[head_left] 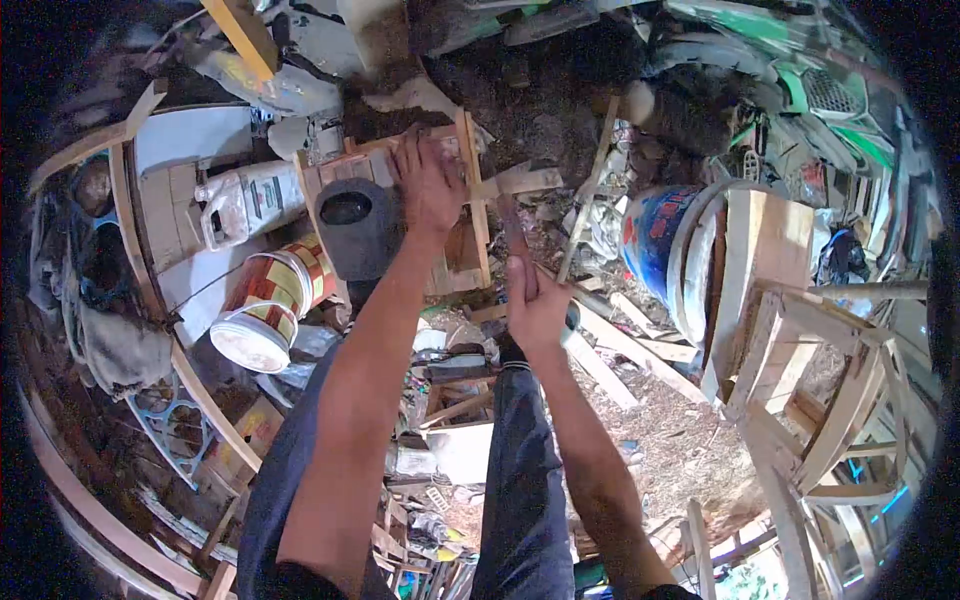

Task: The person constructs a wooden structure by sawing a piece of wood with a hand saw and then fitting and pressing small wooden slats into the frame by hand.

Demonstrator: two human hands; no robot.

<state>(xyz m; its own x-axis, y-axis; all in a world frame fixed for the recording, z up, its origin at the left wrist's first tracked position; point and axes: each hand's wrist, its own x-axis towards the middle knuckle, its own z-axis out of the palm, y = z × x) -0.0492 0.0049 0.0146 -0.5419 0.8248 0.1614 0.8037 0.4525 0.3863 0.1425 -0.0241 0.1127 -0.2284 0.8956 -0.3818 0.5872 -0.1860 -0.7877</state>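
Note:
My left hand point(432, 188) lies with fingers spread on top of a wooden box-like piece point(460, 255) in front of me. On the same piece, left of that hand, is a dark grey object point(355, 245) with a round black opening. My right hand point(537, 303) is wrapped round the handle of a long brown tool point(512, 228) that points up and away from me. Its far end overlaps a short pale wood strip point(528, 181) at the right side of the wooden piece, and I cannot tell what kind of tool it is.
To the left are a white jug point(255, 205) and a red-and-yellow bucket point(268, 305). At right, a blue bucket point(655, 240) stands beside a wooden board point(775, 240) and a wooden frame point(800, 350). Loose wood strips point(640, 350) and shavings cover the floor.

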